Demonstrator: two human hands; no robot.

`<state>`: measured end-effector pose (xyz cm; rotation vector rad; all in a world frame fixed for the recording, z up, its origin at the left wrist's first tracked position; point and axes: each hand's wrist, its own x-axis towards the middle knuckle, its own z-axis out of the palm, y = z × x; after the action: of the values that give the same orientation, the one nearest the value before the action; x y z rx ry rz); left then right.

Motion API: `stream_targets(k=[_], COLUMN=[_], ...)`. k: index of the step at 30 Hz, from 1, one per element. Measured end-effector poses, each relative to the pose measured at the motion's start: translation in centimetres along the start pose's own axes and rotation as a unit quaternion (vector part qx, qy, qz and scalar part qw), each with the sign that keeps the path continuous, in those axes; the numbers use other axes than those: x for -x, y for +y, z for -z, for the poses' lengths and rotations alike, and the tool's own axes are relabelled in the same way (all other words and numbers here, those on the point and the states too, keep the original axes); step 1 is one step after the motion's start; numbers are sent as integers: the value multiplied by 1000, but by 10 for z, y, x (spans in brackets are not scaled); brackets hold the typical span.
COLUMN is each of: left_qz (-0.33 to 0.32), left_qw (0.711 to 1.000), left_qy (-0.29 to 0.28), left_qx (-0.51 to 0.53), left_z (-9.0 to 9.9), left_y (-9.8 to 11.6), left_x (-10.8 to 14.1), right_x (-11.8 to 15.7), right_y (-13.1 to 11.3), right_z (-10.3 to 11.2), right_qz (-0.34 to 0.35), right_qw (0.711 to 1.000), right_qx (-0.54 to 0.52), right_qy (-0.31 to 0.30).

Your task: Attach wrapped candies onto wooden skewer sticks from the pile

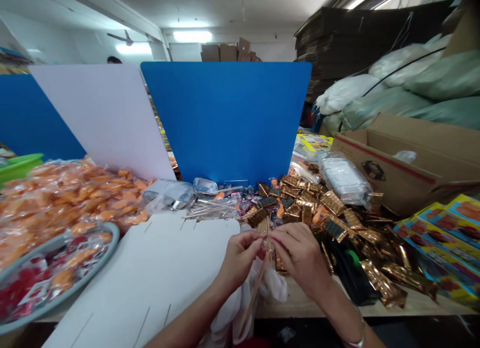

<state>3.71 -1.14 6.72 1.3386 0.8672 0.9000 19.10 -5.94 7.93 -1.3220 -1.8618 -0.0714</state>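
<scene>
My left hand (238,258) and my right hand (300,253) meet at the middle of the table, their fingertips pinching a thin wooden stick (255,288) that slants down toward me. Whatever sits at the stick's top end is hidden by my fingers. Right beyond my right hand lies a heap of gold foil packets (305,203). A white slotted board (150,273) lies to the left of my left hand. White cloth or plastic (240,313) hangs below my hands.
Clear bags of orange sweets (63,198) and a grey tray (56,268) fill the left. Blue (225,118) and white (101,118) panels stand behind the table. On the right are an open cardboard box (405,158), colourful boxes (442,243) and large sacks (393,83).
</scene>
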Motion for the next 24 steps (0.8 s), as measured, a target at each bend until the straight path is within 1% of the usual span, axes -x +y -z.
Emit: stream_targets(k=[2, 4, 6, 7, 8, 9, 10, 11, 12, 13, 14, 15, 16, 17, 18, 19, 20, 21, 23, 24], left_qz=[-27, -55, -70, -71, -67, -61, -53, -42, -32, -24, -17, -11, -4, 3, 12, 24, 37, 50, 62, 63], left_qw=[999, 997, 994, 994, 994, 995, 997, 998, 999, 999, 1000, 1000, 1000, 999, 998, 997, 995, 994, 994, 995], left_qy=[-15, -25, -30, -31, -31, -26, -19, -12, -6, -4, -6, -12, -20, -32, -46, -62, -74, -78, -59, -44], left_qx=[-22, -51, -72, -76, -74, -68, -59, -50, -40, -33, -26, -15, 0, 17, 35, 49, 59, 61, 63, 68], left_z=[-1, -2, -4, -4, -5, -4, -4, -3, -3, -3, -3, -4, -6, -8, -10, -11, -11, -10, -5, 0], left_y=[-1, -1, -1, 0, 0, 1, 1, 2, 2, 3, 2, 1, -1, -3, -6, -9, -13, -17, -22, -24], left_x=[2, 4, 5, 5, 5, 4, 4, 3, 2, 1, 0, -1, -1, -1, -1, 0, 1, 2, 4, 4], right_x=[-1, -1, 0, 1, 3, 4, 7, 9, 11, 13, 14, 15, 14, 13, 12, 10, 9, 9, 12, 15], right_y=[-2, -3, 3, 11, 22, 37, 52, 67, 79, 85, 86, 81, 71, 59, 46, 34, 24, 16, 9, 9], right_z=[-1, -6, -10, -10, -8, -4, 0, 5, 9, 11, 10, 8, 4, -1, -6, -10, -12, -13, -11, -10], right_qz=[20, 21, 22, 17, 0, -35, -78, -146, -205, -238, -255, -257, -253, -252, -253, -250, -232, -196, -78, -13], right_qw=[999, 997, 995, 994, 994, 992, 989, 978, 967, 962, 953, 937, 917, 904, 904, 913, 929, 948, 984, 993], right_qx=[32, 58, 84, 97, 109, 118, 115, 107, 62, -26, -135, -235, -306, -337, -338, -319, -288, -251, -161, -114], right_qy=[-22, -43, -58, -54, -33, 3, 46, 107, 140, 134, 91, 25, -33, -70, -67, -44, -14, 9, 13, 2])
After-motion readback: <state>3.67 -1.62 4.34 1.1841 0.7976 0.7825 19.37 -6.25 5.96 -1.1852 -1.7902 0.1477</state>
